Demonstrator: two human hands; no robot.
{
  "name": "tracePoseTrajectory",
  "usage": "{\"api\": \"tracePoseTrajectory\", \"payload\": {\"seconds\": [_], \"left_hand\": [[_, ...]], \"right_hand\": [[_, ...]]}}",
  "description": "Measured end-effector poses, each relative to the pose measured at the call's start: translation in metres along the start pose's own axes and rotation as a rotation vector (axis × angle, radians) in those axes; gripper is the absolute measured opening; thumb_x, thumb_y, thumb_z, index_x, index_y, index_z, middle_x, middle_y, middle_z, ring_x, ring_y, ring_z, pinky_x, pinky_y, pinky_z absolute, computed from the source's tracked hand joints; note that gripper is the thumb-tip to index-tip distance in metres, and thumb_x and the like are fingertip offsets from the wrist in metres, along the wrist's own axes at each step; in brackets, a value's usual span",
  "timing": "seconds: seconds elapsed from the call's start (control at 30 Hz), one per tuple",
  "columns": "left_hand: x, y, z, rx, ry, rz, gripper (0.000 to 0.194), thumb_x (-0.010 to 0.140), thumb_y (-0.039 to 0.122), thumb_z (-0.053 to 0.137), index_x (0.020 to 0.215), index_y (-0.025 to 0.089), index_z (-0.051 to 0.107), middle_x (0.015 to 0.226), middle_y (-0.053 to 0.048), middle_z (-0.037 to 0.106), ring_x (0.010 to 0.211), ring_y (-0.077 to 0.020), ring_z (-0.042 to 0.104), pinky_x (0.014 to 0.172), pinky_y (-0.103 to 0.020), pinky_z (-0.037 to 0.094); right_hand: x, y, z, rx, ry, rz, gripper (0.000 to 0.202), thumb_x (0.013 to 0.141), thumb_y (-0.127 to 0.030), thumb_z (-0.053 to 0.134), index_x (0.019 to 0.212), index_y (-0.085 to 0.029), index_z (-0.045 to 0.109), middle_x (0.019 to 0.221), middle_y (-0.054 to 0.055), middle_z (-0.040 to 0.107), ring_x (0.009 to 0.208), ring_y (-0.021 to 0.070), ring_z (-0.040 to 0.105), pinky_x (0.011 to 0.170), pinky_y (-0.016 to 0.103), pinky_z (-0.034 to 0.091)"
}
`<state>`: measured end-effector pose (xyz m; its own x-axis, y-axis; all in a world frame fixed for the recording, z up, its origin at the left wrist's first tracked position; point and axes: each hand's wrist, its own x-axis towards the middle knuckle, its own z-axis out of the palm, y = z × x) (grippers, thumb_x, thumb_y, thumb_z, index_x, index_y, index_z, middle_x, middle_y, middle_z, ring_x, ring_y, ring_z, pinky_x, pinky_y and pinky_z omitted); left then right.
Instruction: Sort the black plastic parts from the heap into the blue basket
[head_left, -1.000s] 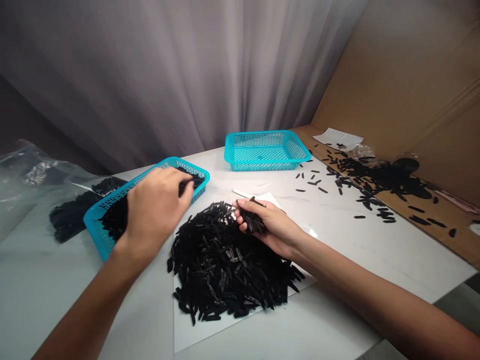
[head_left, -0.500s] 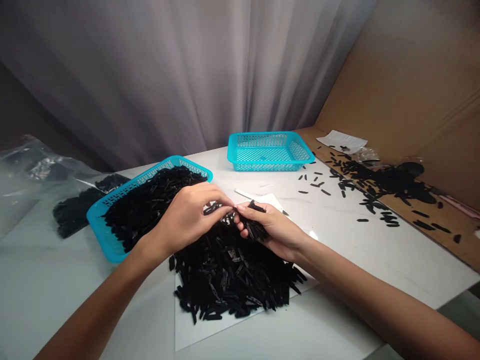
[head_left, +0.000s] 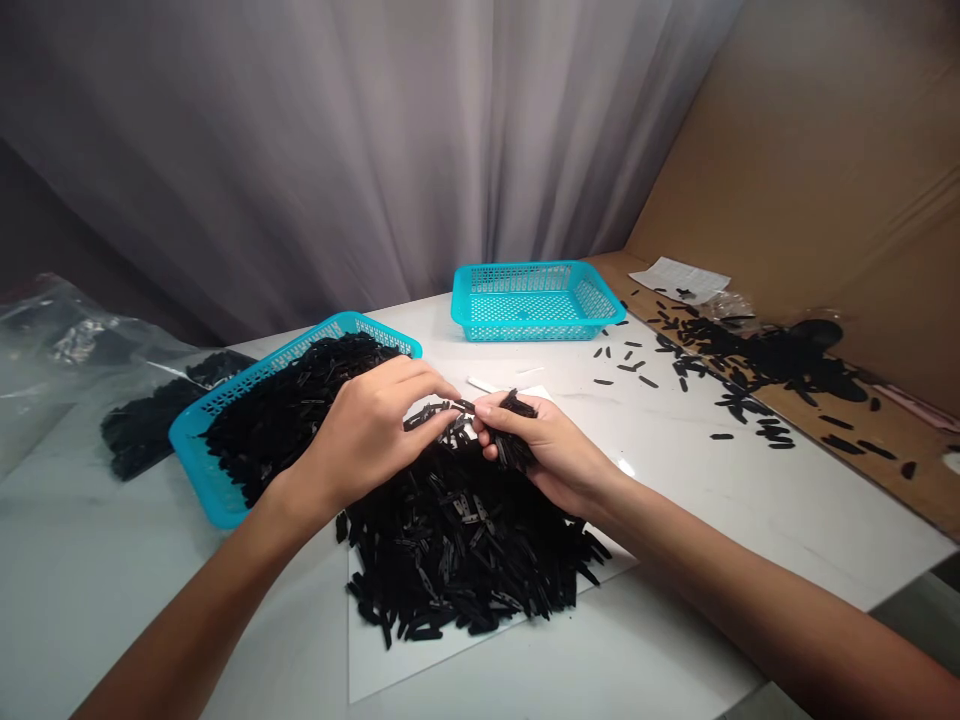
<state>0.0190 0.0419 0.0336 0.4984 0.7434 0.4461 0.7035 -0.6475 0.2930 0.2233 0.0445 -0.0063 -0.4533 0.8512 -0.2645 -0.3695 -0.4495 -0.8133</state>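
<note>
A bundle of small black clip-like pieces (head_left: 514, 440) sits in my right hand (head_left: 559, 445), whose fingers wrap round it. Between my right thumb and forefinger one black piece (head_left: 466, 407) sticks out to the left. My left hand (head_left: 382, 415) is at that piece's left end, thumb and forefinger a little apart; whether they touch it is hard to tell. Below both hands a large heap of black pieces (head_left: 465, 550) covers most of a white sheet (head_left: 375, 670). Left of my left hand, a blue basket (head_left: 199, 480) is filled with similar black pieces.
Another blue basket (head_left: 536, 330) stands at the back, with nothing seen in it. Loose black pieces (head_left: 787, 360) lie scattered at the right, near a paper (head_left: 679, 280) and cardboard (head_left: 832, 150). A clear plastic bag (head_left: 75, 340) is at the far left.
My left thumb and forefinger have parted slightly, and the piece at my right fingertips now shows more. The view has shifted a little.
</note>
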Motion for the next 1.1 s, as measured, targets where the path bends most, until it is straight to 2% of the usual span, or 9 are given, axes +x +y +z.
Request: {"api": "tracePoseTrajectory", "payload": {"seconds": [0.13,0.23,0.47,0.8,0.87,1.0,1.07,1.1], "left_hand": [[0.000,-0.001,0.000,0.021,0.039,0.065,0.007,0.093,0.022,0.063,0.094,0.020,0.069,0.092,-0.004,0.072,0.090,-0.0190,0.064,0.083,-0.033,0.049],[0.000,-0.001,0.000,0.002,0.050,0.064,0.009,0.095,0.024,0.061,0.094,0.020,0.069,0.092,-0.003,0.073,0.089,-0.0183,0.064,0.084,-0.033,0.049],[0.001,0.001,0.002,-0.053,0.000,0.003,0.010,0.096,0.023,0.060,0.092,0.019,0.069,0.091,-0.002,0.072,0.086,-0.0160,0.063,0.083,-0.031,0.048],[0.001,0.004,0.003,-0.079,-0.025,0.015,0.014,0.097,0.024,0.057,0.090,0.020,0.068,0.090,-0.002,0.072,0.084,-0.0164,0.063,0.081,-0.030,0.048],[0.000,-0.002,0.001,0.019,0.004,-0.050,0.014,0.096,0.026,0.058,0.089,0.021,0.069,0.091,-0.002,0.072,0.086,-0.0187,0.064,0.080,-0.032,0.047],[-0.005,-0.025,-0.012,0.335,0.173,-0.344,0.011,0.091,0.031,0.064,0.089,0.023,0.072,0.090,-0.005,0.072,0.089,-0.0263,0.063,0.074,-0.036,0.044],[-0.006,-0.031,-0.017,0.348,0.208,-0.383,0.015,0.089,0.032,0.067,0.099,0.022,0.072,0.097,-0.006,0.071,0.093,-0.0278,0.063,0.075,-0.036,0.045],[-0.005,-0.029,-0.018,0.291,0.184,-0.380,0.019,0.089,0.032,0.067,0.104,0.022,0.071,0.101,-0.006,0.071,0.094,-0.0269,0.063,0.076,-0.036,0.046]], "right_hand": [[-0.001,-0.002,0.002,-0.021,-0.006,-0.027,0.026,0.072,-0.034,0.085,0.079,-0.015,0.069,0.072,-0.001,0.062,0.063,0.0092,0.054,0.063,0.024,0.042],[-0.001,-0.002,0.002,-0.007,-0.010,-0.018,0.027,0.073,-0.036,0.084,0.079,-0.015,0.069,0.073,-0.001,0.062,0.063,0.0091,0.053,0.064,0.024,0.043],[0.002,0.002,0.000,0.022,-0.014,0.007,0.025,0.080,-0.036,0.080,0.082,-0.013,0.070,0.077,0.001,0.063,0.067,0.0085,0.055,0.064,0.022,0.045],[0.002,0.001,0.000,0.058,-0.036,0.013,0.022,0.079,-0.033,0.080,0.080,-0.013,0.069,0.077,0.001,0.063,0.066,0.0086,0.055,0.062,0.021,0.046],[0.002,0.001,0.000,0.070,-0.042,0.026,0.021,0.080,-0.032,0.079,0.081,-0.013,0.070,0.076,0.002,0.061,0.067,0.0086,0.055,0.061,0.020,0.046],[0.003,0.000,0.000,0.123,-0.003,0.096,0.020,0.085,-0.030,0.075,0.086,-0.011,0.072,0.077,0.003,0.060,0.068,0.0083,0.055,0.060,0.019,0.047],[0.003,0.000,-0.001,0.154,0.005,0.131,0.021,0.087,-0.030,0.073,0.092,-0.009,0.074,0.079,0.004,0.060,0.068,0.0081,0.055,0.061,0.018,0.048],[0.004,0.000,-0.001,0.162,0.004,0.145,0.022,0.088,-0.030,0.072,0.094,-0.009,0.074,0.080,0.005,0.061,0.069,0.0083,0.056,0.061,0.018,0.049]]}}
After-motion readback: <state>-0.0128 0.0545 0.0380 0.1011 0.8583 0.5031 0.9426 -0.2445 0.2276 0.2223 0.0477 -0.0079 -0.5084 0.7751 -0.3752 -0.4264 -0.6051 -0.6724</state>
